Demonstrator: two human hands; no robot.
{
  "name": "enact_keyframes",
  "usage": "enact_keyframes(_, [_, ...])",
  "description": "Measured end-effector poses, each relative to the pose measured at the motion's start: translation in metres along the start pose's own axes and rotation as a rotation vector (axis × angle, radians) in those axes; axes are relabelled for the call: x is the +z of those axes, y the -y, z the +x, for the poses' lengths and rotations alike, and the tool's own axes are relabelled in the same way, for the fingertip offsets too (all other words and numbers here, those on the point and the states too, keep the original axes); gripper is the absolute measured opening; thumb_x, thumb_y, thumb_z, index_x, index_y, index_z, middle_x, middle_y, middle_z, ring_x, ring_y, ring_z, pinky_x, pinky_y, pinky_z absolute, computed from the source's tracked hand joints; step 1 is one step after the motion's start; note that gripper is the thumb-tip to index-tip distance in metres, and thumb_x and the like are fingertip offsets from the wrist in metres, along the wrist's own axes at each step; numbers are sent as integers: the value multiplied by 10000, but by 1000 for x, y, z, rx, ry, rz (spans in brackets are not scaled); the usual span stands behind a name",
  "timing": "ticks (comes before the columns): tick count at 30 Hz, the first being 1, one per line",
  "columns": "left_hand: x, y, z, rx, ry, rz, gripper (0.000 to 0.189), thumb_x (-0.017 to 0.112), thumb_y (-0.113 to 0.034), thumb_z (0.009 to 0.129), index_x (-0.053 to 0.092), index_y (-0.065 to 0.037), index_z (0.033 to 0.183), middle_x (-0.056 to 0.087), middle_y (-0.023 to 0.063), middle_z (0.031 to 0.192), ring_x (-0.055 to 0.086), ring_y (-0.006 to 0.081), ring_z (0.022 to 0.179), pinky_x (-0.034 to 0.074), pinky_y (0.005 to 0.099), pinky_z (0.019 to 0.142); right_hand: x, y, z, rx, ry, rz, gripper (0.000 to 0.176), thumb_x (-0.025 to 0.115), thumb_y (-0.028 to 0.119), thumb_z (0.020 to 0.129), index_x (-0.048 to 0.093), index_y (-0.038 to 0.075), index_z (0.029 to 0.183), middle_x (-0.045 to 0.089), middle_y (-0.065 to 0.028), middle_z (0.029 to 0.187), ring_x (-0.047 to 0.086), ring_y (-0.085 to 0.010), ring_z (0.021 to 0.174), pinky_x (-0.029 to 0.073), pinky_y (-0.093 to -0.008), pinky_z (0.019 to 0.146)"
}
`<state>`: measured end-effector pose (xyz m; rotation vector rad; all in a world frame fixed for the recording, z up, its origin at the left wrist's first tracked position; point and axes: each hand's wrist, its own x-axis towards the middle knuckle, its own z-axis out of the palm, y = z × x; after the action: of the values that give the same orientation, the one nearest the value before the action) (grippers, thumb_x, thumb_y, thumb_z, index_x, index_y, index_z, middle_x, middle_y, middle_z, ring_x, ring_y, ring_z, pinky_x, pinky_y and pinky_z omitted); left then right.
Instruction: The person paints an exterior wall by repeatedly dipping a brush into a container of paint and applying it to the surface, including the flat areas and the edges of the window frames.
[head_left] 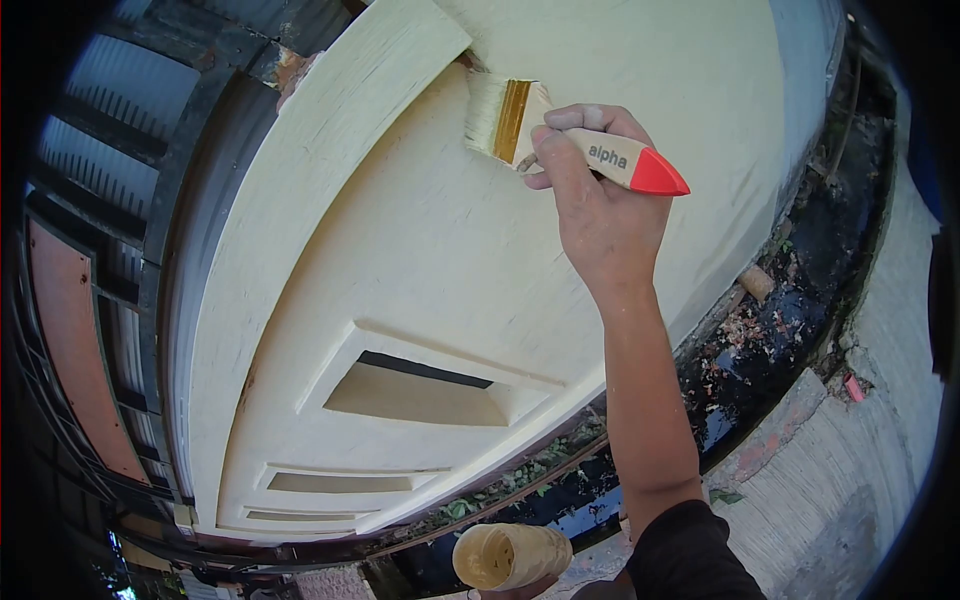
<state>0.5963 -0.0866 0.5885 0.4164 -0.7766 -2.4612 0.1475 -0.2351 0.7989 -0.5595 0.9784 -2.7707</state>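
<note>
My right hand (pixel 605 195) is closed round the wooden handle of a wide paintbrush (pixel 650 170), which has a red tip and the word "alpha". Its pale bristles (pixel 487 115) touch the cream wall (pixel 430 230) just under the overhanging ledge (pixel 300 150). At the bottom, a paint-smeared cup (pixel 540 555) is tilted so its opening shows, with cream paint on the inside. My left hand (pixel 522 591) is under the cup and supports it; only a small dark part of that hand shows, and most of its fingers are hidden.
Recessed rectangular openings (pixel 420 395) are set in the wall. Along its foot runs a ditch with dark water (pixel 715 425), leaves and debris. Beyond it is a concrete path (pixel 800 480). A metal roof frame (pixel 190 130) stands at the upper left.
</note>
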Motion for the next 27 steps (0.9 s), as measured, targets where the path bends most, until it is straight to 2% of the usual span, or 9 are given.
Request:
enact_keyframes(1, [1,-4,-2,0,0,-2,746,563,-513,923,289,-129,1501,345,132,1523,338,346,1392,315,530,1114,-4,-3,-4,-155,42,-146,89,660,36,836,635,7,916,670,-98,849,652,-145,723,542,-249,609])
enact_keyframes(3, [5,-16,-6,34,-89,1016,842,757,-277,841,264,-94,1498,381,127,1495,357,299,1384,330,482,1117,-15,-9,-10,-311,90,-293,110,670,8,803,641,27,907,674,-115,900,660,-175,764,539,-252,611])
enact_keyframes(5, [15,-19,0,89,-85,1015,891,795,-187,794,256,-80,1496,396,127,1481,367,282,1378,339,459,1115,-26,-15,-13,-841,322,-585,142,718,39,792,674,34,926,681,-131,966,684,-229,872,566,-297,697])
enact_keyframes(9, [-2,-8,-9,20,-176,1201,950,827,-105,752,242,-93,1501,394,127,1477,375,271,1373,357,447,1109,-37,-34,-11,-1137,477,-739,214,729,84,701,687,110,910,641,-140,1209,655,-297,1025,585,-320,740])
enact_keyframes(10, [1,-2,-7,17,-184,1205,950,827,-105,752,242,-93,1501,394,127,1477,375,271,1373,357,447,1109,-42,-38,-4,-1131,475,-734,214,729,84,701,687,110,910,641,-140,1209,655,-297,1025,585,-320,740])
enact_keyframes(13, [15,7,7,179,-75,490,962,834,-129,743,244,-121,1504,367,131,1493,368,285,1378,345,485,1115,-58,-45,22,-1331,772,-790,127,726,118,755,652,139,856,629,-43,1265,616,-283,1133,593,-309,749])
enact_keyframes(16, [17,8,13,114,-41,350,912,802,-173,782,249,-151,1506,331,116,1519,345,300,1393,333,521,1118,-65,-40,54,-1439,863,-821,115,720,133,778,637,142,857,625,-38,1273,602,-280,1162,599,-311,756])
enact_keyframes(18, [-3,20,15,-104,-19,-152,839,742,-180,833,245,-161,1510,326,100,1528,323,311,1404,302,534,1134,-64,-39,69,-1507,845,-849,117,715,151,783,625,138,857,623,-42,1273,600,-288,1164,605,-315,759])
enact_keyframes(27, [-3,38,29,-90,-27,544,825,733,-191,837,254,-161,1508,331,97,1525,318,306,1408,292,521,1142,-52,-46,90,-1567,763,-813,99,679,195,793,585,164,788,618,-28,1236,581,-245,1188,542,-329,945])
